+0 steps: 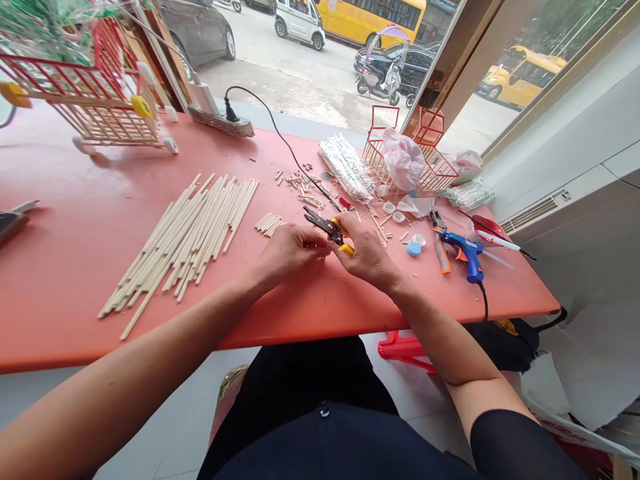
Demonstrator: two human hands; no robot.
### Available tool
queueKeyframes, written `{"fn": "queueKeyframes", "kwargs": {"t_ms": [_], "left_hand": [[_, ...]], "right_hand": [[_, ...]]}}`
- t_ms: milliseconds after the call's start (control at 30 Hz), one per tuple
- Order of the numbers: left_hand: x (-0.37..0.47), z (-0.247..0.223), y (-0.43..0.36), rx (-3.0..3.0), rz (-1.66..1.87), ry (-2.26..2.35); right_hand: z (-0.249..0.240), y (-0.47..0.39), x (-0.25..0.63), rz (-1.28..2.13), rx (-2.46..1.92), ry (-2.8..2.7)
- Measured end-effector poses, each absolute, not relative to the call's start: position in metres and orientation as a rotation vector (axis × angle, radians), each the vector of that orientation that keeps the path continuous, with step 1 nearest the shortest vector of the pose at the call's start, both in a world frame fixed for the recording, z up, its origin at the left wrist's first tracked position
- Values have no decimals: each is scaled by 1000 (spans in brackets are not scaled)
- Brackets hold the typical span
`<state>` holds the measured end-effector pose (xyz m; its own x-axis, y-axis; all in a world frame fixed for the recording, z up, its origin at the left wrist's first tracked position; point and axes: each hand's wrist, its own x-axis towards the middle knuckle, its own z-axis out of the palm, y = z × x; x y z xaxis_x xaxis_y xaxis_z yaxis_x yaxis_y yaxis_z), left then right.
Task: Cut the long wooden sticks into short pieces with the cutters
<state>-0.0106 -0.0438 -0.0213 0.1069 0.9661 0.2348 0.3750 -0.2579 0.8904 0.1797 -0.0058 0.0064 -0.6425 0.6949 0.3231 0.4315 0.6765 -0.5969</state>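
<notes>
Wire strippers (323, 225) with dark jaws and yellow handles are in my right hand (369, 252), its fingers wrapped round the handles. The jaws point up and to the left. My left hand (290, 250) is closed in a pinch just below the jaws; what lies between its fingertips is too small or hidden to make out. Close beyond my left hand lies a small row of short cut sticks (269, 224). Further left, a large pile of long pale wooden sticks (185, 233) is spread on the red table (290, 320).
Small stick pieces (305, 183) litter the table by a black cable (280, 127). To the right are a blue glue gun (463, 253), orange-handled pliers (441, 250), bottle caps (413, 249) and a foil-like packet (345, 163). A red-rimmed stick cart (107, 120) stands at back left.
</notes>
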Motion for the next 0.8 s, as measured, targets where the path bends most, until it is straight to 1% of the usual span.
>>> {"fn": "queueKeyframes", "kwargs": {"t_ms": [467, 667, 800], "left_hand": [[-11, -18, -53, 1817, 1110, 1377], [-11, -15, -59, 1722, 1166, 1441], [-10, -12, -63, 1692, 1143, 1461]], "right_hand": [[3, -8, 177, 662, -853, -2366], [7, -10, 178, 620, -858, -2303], [11, -9, 179, 593, -899, -2246]]}}
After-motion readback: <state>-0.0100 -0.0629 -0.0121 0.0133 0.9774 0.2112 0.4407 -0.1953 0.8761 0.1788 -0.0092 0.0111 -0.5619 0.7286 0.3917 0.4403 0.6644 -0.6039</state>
